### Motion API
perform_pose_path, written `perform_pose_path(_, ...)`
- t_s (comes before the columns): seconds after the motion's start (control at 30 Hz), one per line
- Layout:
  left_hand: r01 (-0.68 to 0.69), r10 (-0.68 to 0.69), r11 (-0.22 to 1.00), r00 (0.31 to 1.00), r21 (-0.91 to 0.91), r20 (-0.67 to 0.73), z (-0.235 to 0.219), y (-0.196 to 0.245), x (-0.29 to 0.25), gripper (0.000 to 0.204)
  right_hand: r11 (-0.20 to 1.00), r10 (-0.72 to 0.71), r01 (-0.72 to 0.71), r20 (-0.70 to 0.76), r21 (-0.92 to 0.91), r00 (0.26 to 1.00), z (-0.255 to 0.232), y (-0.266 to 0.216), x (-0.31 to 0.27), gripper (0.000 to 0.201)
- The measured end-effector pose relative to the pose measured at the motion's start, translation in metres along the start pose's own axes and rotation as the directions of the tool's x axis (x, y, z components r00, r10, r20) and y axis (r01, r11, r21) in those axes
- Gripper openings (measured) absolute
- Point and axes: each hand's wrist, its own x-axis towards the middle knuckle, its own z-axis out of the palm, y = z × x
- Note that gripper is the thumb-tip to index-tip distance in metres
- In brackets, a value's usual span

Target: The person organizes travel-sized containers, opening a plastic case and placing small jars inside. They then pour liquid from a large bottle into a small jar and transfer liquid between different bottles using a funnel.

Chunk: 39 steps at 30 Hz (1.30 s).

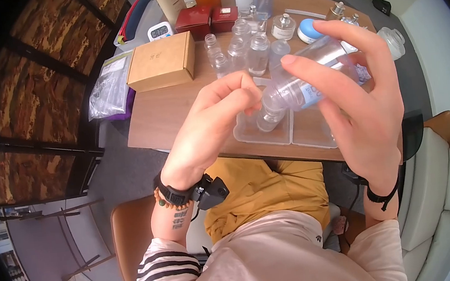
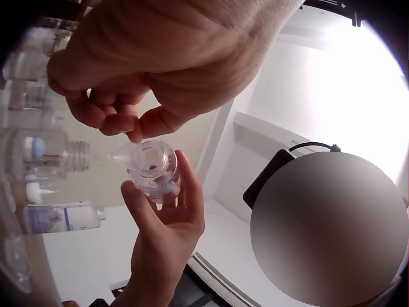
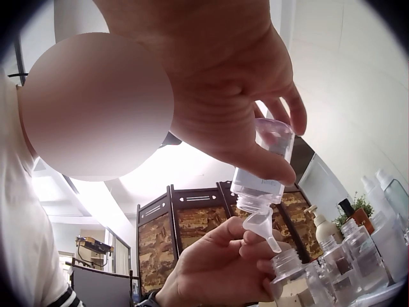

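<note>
A clear plastic bottle with a pale blue label [image 1: 311,96] is in my right hand [image 1: 366,103], gripped around its body and tilted mouth down. Under that mouth, a small clear funnel [image 3: 261,228] is pinched at its edge by the thumb and fingers of my left hand [image 1: 209,117]. In the right wrist view the funnel's spout points down close over the neck of a small clear bottle [image 3: 289,278]. This small bottle stands upright at a shallow clear tray [image 1: 246,134], near the table's front edge.
Several small clear bottles [image 1: 236,51] stand just behind the tray. Farther back are a blue-lidded jar [image 1: 309,30], a perfume bottle [image 1: 283,27] and red boxes [image 1: 194,23]. A cardboard box [image 1: 161,62], a white timer [image 1: 159,31] and a plastic bag [image 1: 107,92] lie at the left.
</note>
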Motion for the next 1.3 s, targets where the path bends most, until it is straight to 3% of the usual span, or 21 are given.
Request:
perform_pose_path(0.07,0.0,0.0,1.0,1.0,0.004,-0.004,0.0,-0.001,-0.001,0.016,1.0,0.009,-0.009,-0.015,-0.017,1.0,-0.001,-0.001,-0.003,0.058)
perform_pose_path(0.13,0.001,0.0,1.0,0.999,0.026,-0.032,-0.001,-0.003,0.0,0.016,0.978,0.201,-0.202,0.024,0.051,0.979,0.001,-0.003,-0.008,0.056)
perform_pose_path(0.27,-0.002,0.004,0.997,1.0,0.072,-0.026,-0.006,-0.009,-0.001,0.017,0.951,0.28,-0.28,0.017,0.135,0.96,0.007,0.009,-0.028,0.053)
perform_pose_path(0.33,0.005,-0.002,0.997,0.999,0.074,-0.047,-0.007,-0.011,-0.001,0.017,0.873,0.418,-0.389,-0.041,0.295,0.908,0.01,0.014,-0.043,0.055)
perform_pose_path(0.53,0.004,0.001,0.995,0.999,0.097,-0.05,-0.005,-0.016,0.001,0.015,0.702,0.596,-0.517,-0.004,0.49,0.803,0.023,0.033,-0.093,0.061)
perform_pose_path(0.63,0.035,-0.03,0.99,0.999,0.139,-0.042,-0.006,-0.017,0.0,0.014,0.61,0.62,-0.501,0.025,0.614,0.784,0.037,0.041,-0.117,0.065)
perform_pose_path(0.97,0.034,-0.013,0.968,0.996,0.247,-0.088,-0.003,-0.015,-0.007,0.02,0.559,0.575,-0.478,0.099,0.678,0.812,0.056,0.045,-0.127,0.07)
perform_pose_path(1.03,-0.025,0.075,0.978,0.969,0.208,-0.234,-0.002,-0.019,-0.007,0.026,0.488,0.598,-0.46,0.101,0.742,0.795,0.062,0.044,-0.13,0.066)
perform_pose_path(1.07,-0.023,0.072,0.978,0.969,0.206,-0.235,-0.007,-0.024,-0.006,0.026,0.487,0.599,-0.462,0.103,0.741,0.794,0.064,0.044,-0.132,0.066)
perform_pose_path(1.13,-0.161,0.235,0.963,0.893,0.216,-0.384,-0.024,-0.045,-0.003,0.033,0.493,0.589,-0.477,0.124,0.727,0.799,0.067,0.047,-0.136,0.062)
perform_pose_path(1.17,-0.164,0.235,0.963,0.896,0.212,-0.377,-0.029,-0.053,-0.001,0.033,0.499,0.592,-0.478,0.119,0.723,0.797,0.064,0.049,-0.136,0.062)
perform_pose_path(1.23,-0.261,0.307,0.952,0.82,0.162,-0.483,-0.034,-0.068,0.002,0.037,0.714,0.512,-0.534,0.182,0.453,0.839,0.056,0.054,-0.136,0.059)
perform_pose_path(1.3,-0.258,0.306,0.952,0.799,0.165,-0.518,-0.033,-0.081,0.004,0.033,0.696,0.534,-0.545,0.17,0.468,0.828,0.06,0.057,-0.138,0.061)
